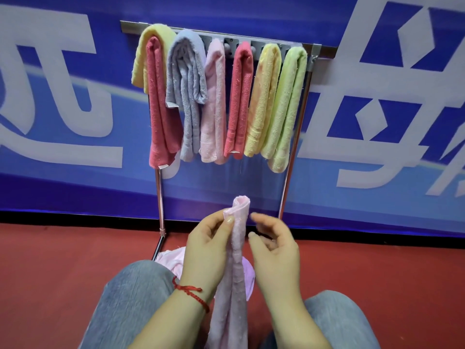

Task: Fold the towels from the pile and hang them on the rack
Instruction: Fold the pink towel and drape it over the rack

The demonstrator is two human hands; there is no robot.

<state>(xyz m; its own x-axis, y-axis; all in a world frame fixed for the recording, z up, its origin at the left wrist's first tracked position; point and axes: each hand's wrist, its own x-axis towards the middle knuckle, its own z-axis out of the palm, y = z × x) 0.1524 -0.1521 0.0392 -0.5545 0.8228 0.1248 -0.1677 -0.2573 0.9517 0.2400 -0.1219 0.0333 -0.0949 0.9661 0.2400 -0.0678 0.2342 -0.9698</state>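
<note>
Your left hand (208, 250) pinches a narrow, folded pale pink terry towel (235, 268) near its upper end, thumb on the near face and the other fingers closed behind it, so the folded tip curls just above your fingertips. Your right hand (275, 250) is just to the right of the towel, its fingers (261, 220) curled but apart and holding nothing; whether they brush the cloth I cannot tell. The towel runs down from your fingers between your two knees in grey-blue jeans (133, 298). A thin red cord bracelet (191, 292) circles your left wrist. Below and behind your left fingers, more pink cloth (171, 259) lies bunched on the red floor (50, 273). Well beyond your fingertips stands a silver metal towel rack (294, 137) against a blue banner with large white characters (377, 96). Across its top bar hang folded towels: yellow (151, 46), dark pink (161, 109), grey-blue (186, 96), pale pink (214, 109), another dark pink (240, 96), another yellow (264, 102) and light green (284, 109).
</note>
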